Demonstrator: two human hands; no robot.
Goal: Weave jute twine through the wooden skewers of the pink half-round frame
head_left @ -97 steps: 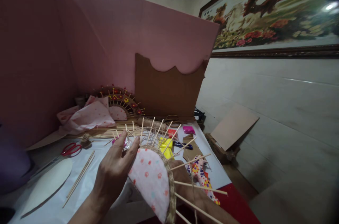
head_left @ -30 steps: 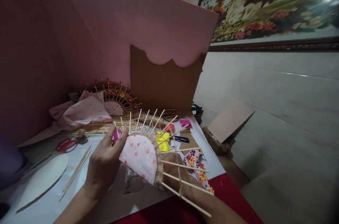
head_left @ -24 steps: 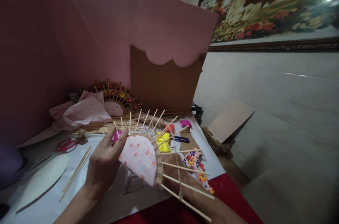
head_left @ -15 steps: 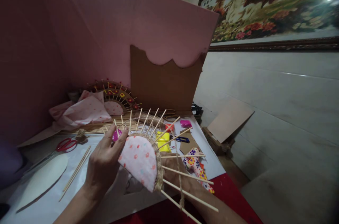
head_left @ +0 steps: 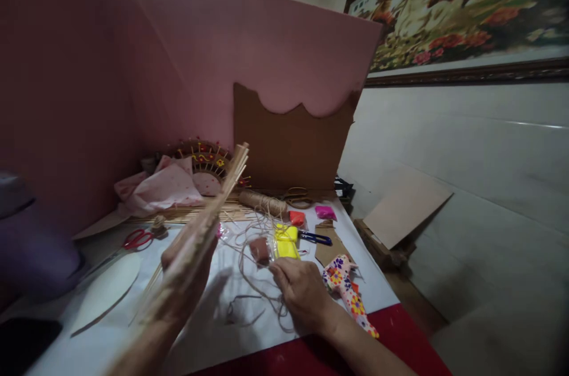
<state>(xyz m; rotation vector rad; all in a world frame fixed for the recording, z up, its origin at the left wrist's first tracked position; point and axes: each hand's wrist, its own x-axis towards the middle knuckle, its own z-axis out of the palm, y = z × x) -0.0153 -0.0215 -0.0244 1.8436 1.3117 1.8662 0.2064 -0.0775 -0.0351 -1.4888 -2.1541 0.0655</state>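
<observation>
Left hand (head_left: 195, 275), nearest, closed round lower part of half-round stick fan (head_left: 205, 226), raised above white table (head_left: 213, 346). Fan turned nearly edge-on, blurred: pale stick tips bunched, pointing to one o'clock; rim tan, cloth face barely readable. Clock centred on fan: right hand (head_left: 306, 293) at four, fingers curled in; cannot tell whether it grips loose twine (head_left: 280, 308) beside it. Red-handled scissors (head_left: 137, 238) at nine. Yellow packet (head_left: 287, 248) at three. Twine roll (head_left: 264, 203) at two, farther back. Flower-trimmed half-round (head_left: 204, 158) at twelve, behind.
</observation>
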